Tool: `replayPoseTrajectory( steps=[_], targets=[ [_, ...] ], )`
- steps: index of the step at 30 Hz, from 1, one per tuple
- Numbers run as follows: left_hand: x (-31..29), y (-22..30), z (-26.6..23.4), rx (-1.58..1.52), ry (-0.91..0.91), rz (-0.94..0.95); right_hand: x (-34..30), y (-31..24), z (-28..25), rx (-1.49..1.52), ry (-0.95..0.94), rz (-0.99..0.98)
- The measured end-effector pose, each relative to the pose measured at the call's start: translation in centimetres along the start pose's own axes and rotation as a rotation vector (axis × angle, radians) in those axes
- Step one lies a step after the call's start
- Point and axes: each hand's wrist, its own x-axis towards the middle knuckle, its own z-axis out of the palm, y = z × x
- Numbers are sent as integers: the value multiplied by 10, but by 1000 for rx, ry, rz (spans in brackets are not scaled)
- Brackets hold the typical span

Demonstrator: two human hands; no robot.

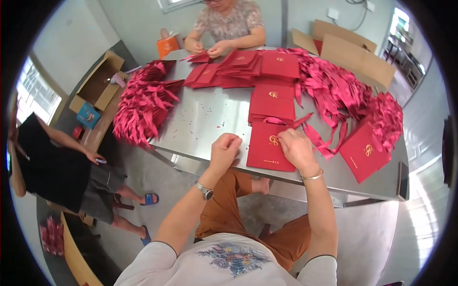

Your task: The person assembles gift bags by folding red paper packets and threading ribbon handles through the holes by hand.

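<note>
- head view: my left hand (225, 150) is over the table's near edge, left of the red bag (265, 155), apart from it; fingers curled, thumb and forefinger tips together. can't tell if anything small is pinched there.
- my right hand (296, 147) is at the bag's upper right; fingertips at its front face, bent close together. can't tell if they grip it or just rest on it.
- red bag lies flat at the near edge of the metal table (195, 121), gold emblem up, between my hands.
- pink ribbon (274, 120) runs along its top edge, just below a red bag stack (273, 101).
- right of it: another red bag (365, 151), tilted, by the big ribbon pile (329, 83).
- left end of table: ribboned bag heap (143, 107). small specks (191, 119) scattered on the metal.
- far side: co-worker (229, 24) seated, both hands at a small red piece (199, 57).
- far left: person in black top (52, 162), standing, small object in hand.
</note>
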Motion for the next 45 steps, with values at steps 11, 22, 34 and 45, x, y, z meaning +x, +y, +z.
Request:
replayPoseTrajectory(
  steps=[11, 22, 34, 45],
  targets=[
    [6, -3, -11, -78, 102, 94, 1, -2, 6, -22, -33, 12],
    [39, 1, -77, 686, 243, 355, 5, -5, 5, -26, -42, 16],
    [57, 8, -64, 1169, -154, 580, 6, -9, 4, -31, -48, 26],
    [60, 7, -81, 1227, -28, 581, 5, -8, 4, -29, -54, 24]
  ],
)
